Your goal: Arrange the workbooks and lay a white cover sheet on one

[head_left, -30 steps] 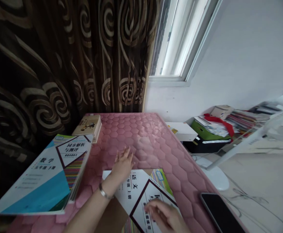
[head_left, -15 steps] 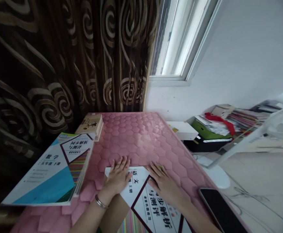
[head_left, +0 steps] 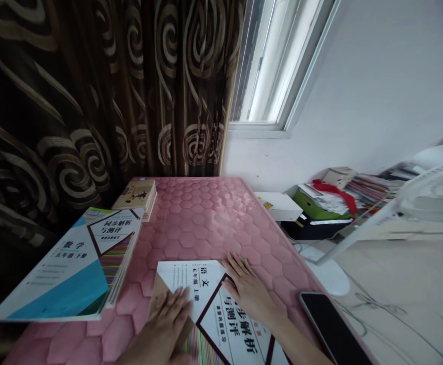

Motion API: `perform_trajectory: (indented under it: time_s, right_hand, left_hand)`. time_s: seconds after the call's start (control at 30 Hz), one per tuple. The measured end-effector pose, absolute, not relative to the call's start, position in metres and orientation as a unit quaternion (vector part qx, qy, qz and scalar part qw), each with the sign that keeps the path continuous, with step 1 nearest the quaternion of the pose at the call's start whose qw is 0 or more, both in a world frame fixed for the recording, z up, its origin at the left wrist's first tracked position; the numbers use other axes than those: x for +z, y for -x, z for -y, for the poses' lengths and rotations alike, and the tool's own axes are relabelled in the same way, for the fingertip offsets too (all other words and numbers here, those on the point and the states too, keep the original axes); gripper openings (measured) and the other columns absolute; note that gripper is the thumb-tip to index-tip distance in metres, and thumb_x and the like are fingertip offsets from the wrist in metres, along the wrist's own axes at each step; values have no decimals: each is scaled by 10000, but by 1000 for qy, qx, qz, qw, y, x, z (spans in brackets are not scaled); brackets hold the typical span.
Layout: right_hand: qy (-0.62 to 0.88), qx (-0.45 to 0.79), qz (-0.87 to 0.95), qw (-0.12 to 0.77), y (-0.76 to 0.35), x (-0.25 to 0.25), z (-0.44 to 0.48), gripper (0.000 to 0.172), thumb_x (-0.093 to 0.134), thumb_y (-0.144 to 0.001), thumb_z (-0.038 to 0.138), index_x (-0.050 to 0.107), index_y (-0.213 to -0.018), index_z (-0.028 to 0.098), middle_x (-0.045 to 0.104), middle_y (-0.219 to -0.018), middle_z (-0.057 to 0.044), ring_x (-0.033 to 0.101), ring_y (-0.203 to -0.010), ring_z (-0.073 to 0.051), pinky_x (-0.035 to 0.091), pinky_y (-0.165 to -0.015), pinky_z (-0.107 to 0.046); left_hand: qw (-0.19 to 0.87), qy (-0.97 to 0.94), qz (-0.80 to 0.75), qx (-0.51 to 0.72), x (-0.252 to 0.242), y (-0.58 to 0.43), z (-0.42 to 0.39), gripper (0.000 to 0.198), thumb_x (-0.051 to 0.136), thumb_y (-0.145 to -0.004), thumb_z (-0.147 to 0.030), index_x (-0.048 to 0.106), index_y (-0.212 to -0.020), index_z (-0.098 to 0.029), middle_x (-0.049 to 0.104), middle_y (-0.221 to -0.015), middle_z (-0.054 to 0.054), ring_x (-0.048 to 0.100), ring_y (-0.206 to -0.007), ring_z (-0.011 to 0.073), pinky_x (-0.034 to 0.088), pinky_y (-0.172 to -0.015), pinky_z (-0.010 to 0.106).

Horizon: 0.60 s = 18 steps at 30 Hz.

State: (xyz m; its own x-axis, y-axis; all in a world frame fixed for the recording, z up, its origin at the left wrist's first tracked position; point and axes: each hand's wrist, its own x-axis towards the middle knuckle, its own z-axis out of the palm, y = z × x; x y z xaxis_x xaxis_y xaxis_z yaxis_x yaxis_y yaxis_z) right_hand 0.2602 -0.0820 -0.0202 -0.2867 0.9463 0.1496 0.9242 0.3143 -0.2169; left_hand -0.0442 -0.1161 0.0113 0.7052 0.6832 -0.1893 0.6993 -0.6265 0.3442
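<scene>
the book (head_left: pixel 214 315) lies on the near part of the pink pad (head_left: pixel 193 218), between the stack (head_left: pixel 67 268) at left and the phone (head_left: pixel 331 324) at right. both hands are spread palm down on its cover, gripping nothing: the left hand (head_left: pixel 171 310) over the near left part, the right hand (head_left: pixel 246 285) at the far right corner. with only flat palms on it, the book would probably skew if one side pressed harder than the other. the phone sits by the pad's right edge, near the right forearm, so an outward elbow could knock it off. a wide sweep to the left might jog the stack, whose edges look slightly uneven.
</scene>
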Motion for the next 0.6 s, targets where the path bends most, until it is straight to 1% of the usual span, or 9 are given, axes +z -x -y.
perform_trajectory:
  time_s: [0.07,0.13,0.23,0.37,0.47,0.53,0.6]
  right_hand:
    - [583,43,801,127,-261,-21,82,573,311,-974,512,332,-1486,254,322,-1534,-53,250,-1433,-244,227,-1175,-498]
    - [583,42,801,129,-260,-20,82,572,311,-974,512,341,-1482,250,317,-1535,-58,249,-1433,-245,228,-1175,-500]
    - [588,43,798,123,-259,-16,83,577,300,-973,522,365,-1472,240,316,-1535,-63,254,-1431,-243,238,-1173,-492]
    - [589,46,799,114,-258,-13,83,587,283,-975,529,356,-1476,232,310,-1537,-57,249,-1432,-236,232,-1177,-480]
    - [586,44,801,115,-259,-15,83,591,281,-978,523,343,-1481,220,304,-1539,-58,237,-1437,-233,219,-1183,-479]
    - [585,41,801,120,-260,-18,83,585,290,-978,517,342,-1481,222,315,-1535,-60,239,-1436,-234,217,-1183,-484]
    - [584,37,801,126,-260,-20,83,576,301,-977,510,333,-1484,237,321,-1534,-56,240,-1436,-234,224,-1181,-488]
  left_hand:
    - [223,-898,-378,-37,8,60,127,798,600,-836,-360,177,-1513,-326,108,-1585,33,173,-1453,315,189,-1175,541]
    - [229,-892,-388,-44,6,69,131,757,566,-844,-269,204,-1507,-328,128,-1579,28,207,-1444,303,215,-1173,520]
    - [232,-886,-396,-60,8,71,131,803,585,-801,-210,211,-1504,-313,108,-1572,45,190,-1447,300,227,-1165,529]
    - [250,-885,-389,-61,13,67,130,907,668,-751,-283,167,-1506,-319,82,-1568,55,157,-1450,312,209,-1159,557]
    - [265,-879,-391,-60,16,68,129,953,707,-728,-326,156,-1505,-332,69,-1571,50,147,-1453,310,199,-1164,545]
    - [276,-870,-402,-76,19,68,129,976,737,-699,-337,185,-1504,-322,87,-1574,58,153,-1453,311,206,-1167,530]
    - [287,-864,-408,-69,26,69,130,937,743,-697,-372,251,-1494,-325,152,-1575,59,191,-1447,311,243,-1161,517]
